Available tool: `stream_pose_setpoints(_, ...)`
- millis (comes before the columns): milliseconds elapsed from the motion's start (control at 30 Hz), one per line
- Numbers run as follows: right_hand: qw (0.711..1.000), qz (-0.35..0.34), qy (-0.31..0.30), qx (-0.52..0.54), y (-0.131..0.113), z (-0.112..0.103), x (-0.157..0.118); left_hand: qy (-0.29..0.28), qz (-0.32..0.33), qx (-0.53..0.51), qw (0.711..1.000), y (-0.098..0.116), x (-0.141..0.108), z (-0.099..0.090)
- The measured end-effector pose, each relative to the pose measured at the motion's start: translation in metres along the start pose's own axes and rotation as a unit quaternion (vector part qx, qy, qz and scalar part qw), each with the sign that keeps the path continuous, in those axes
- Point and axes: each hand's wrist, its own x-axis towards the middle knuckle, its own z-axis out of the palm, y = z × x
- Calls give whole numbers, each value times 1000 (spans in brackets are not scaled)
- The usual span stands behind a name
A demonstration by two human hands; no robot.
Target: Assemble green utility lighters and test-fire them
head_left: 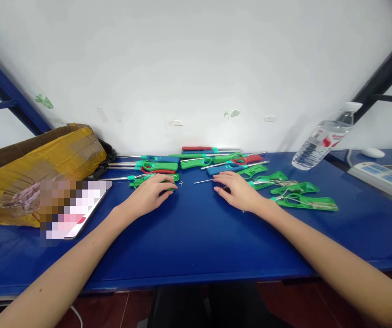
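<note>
Head view — left hand (148,195) loosely spread at a green shell (174,177), right hand (239,191) by a rod (203,181), grip I can't tell — a handling step, seemingly, calling for a pinch.

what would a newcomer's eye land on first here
Probably the bare left hand and right hand, reaching in over the blue table with a gap between them. Next, the long-nosed lighters in red, green and blue by the wall, and the bright green casings to the right of the right hand. The yellow-taped box stands out at far left.
</note>
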Motion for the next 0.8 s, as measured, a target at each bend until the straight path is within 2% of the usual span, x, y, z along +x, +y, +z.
stream_pose_setpoints(233, 996, 48, -28, -70, -1, 2, -4, -30, -17, 42, 999, -2, -1, -3)
stream_pose_setpoints(433, 992, 73, -48, -87, -3, 4, -6, -11, 1, 38, 999, 5, 0, 3)
stream_pose_setpoints(633, 994, 67, -46, -68, -6, 1, -6, -2, 17, 6, 1000, 4, 1, -3)
stream_pose_setpoints(700, 996, 55, -38, -57, -8, 0, -6, 25, -10, 15, 1000, -3, 0, -9)
stream_pose_setpoints(800, 998, 30, -23, -42, -13, -3, -6, -17, -45, 28, 998, -14, -2, -18)
